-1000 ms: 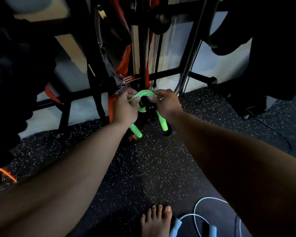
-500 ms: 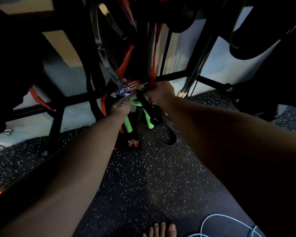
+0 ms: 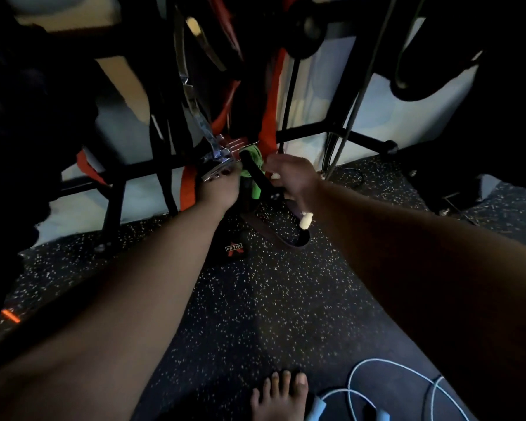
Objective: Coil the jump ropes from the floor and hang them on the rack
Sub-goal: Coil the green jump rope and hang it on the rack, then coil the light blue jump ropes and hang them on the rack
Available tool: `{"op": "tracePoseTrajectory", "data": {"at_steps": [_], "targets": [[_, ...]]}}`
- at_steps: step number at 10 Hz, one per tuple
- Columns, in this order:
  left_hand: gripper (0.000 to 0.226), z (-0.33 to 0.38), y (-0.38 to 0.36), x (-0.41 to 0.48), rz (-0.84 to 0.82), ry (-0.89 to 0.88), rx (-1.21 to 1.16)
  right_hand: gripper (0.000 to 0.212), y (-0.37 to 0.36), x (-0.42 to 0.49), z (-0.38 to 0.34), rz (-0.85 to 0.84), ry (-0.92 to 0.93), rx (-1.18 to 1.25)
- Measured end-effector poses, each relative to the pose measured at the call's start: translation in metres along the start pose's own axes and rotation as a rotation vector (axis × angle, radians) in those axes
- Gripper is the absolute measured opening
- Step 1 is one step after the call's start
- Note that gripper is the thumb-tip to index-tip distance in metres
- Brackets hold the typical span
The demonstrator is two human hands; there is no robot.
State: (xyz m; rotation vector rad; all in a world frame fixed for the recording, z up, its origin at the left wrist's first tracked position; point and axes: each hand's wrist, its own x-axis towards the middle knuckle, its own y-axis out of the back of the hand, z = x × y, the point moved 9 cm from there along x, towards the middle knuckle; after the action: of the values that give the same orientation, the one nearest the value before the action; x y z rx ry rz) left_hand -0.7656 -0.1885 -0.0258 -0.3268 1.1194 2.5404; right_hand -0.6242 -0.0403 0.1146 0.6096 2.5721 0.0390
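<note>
Arms outstretched, left hand (image 3: 220, 191), right hand (image 3: 290, 174) flanking green jump rope (image 3: 252, 156)

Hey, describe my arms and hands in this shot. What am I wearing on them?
The left forearm and right forearm are bare to the frame edge, with no sleeves. No gloves, watch or bands show on the left hand or right hand. The left fingernails look dark, perhaps polished, but the picture is too dim and blurred to be sure.

Speckled rubber floor (image 3: 255, 299) bears a loose pale-blue jump rope (image 3: 315, 409) beside a bare foot (image 3: 280, 399).
</note>
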Motion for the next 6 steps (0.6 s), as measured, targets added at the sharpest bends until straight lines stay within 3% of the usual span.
{"op": "tracePoseTrajectory", "data": {"at_steps": [1, 2, 3, 6], "targets": [[0.043, 0.031, 0.039, -0.060, 0.106, -0.077, -0.127, 0.017, 0.007, -0.031, 0.001, 0.001, 0.024, 0.018], [0.022, 0.082, 0.093, -0.196, 0.065, -0.122, -0.228, 0.022, 0.024, -0.089, 0.003, 0.024, 0.078, -0.110], [0.017, 0.089, 0.096, -0.223, 0.028, -0.166, -0.213, 0.018, 0.038, -0.126, 0.011, 0.042, 0.068, -0.151], [0.023, 0.182, 0.100, -0.363, -0.242, -0.482, 0.161, 0.008, 0.119, -0.289, 0.028, 0.209, 0.078, -0.075]]}}
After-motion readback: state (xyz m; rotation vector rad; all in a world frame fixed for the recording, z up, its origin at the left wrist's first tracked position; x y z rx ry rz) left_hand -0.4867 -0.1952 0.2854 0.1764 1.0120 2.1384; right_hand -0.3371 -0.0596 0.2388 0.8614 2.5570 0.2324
